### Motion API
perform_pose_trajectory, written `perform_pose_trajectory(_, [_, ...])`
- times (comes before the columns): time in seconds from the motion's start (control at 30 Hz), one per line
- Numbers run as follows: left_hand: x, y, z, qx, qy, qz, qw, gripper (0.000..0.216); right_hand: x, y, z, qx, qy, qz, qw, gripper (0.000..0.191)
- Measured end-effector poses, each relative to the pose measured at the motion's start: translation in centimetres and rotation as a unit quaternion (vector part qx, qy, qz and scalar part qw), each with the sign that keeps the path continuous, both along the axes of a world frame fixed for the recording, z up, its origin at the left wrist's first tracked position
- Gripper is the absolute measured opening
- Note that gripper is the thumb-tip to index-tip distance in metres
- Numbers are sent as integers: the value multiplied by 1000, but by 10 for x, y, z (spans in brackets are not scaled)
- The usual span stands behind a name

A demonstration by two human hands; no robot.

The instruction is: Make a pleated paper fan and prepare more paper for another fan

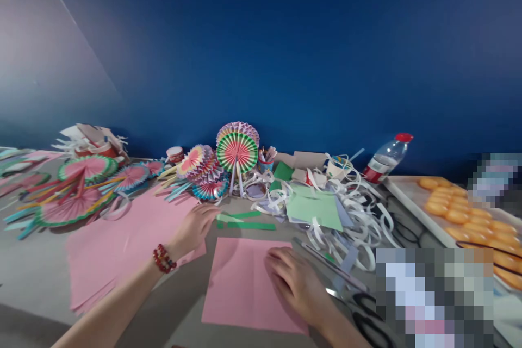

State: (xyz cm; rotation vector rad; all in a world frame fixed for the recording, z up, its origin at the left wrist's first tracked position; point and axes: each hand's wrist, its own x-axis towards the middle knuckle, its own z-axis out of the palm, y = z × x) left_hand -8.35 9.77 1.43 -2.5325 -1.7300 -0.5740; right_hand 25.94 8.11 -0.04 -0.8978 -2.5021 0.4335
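Note:
A single pink paper sheet (244, 288) lies on the grey table in front of me. My right hand (296, 280) rests flat on its right side, fingers stretched out. My left hand (196, 227), with a red bead bracelet on the wrist, reaches forward and lies on the near corner of a stack of pink paper (122, 244), fingers loosely extended toward two green paper strips (244, 223). Neither hand grips anything that I can see.
Folded paper fans (237, 150) and more fans (77, 190) stand along the blue wall. White paper strips (359, 217), a light green sheet (314, 209), a ruler (326, 263), scissors (367, 315), a water bottle (387, 157) and a tray of orange pieces (468, 217) lie right.

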Motion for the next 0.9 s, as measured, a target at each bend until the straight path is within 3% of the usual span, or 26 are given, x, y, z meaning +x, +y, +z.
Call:
perform_pose_trajectory(0.1, [-17, -7, -3, 0, 15, 49, 999, 38, 1, 2, -6, 19, -2, 3, 1000, 32])
perform_pose_trajectory(0.33, [-19, -36, -4, -17, 63, 92, 994, 39, 3, 6, -17, 88, 16, 15, 996, 34])
perform_pose_trajectory(0.47, [-49, -48, -4, -46, 71, 137, 987, 55, 3, 5, -13, 87, 14, 18, 996, 35])
perform_pose_trajectory(0.6, [-85, -61, -11, -60, 47, 195, 978, 50, 1, 4, -9, 77, 7, 9, 997, 34])
perform_pose_trajectory(0.9, [-111, -47, -4, -61, -33, 169, 983, 42, -3, 1, -4, 54, -2, -5, 999, 33])
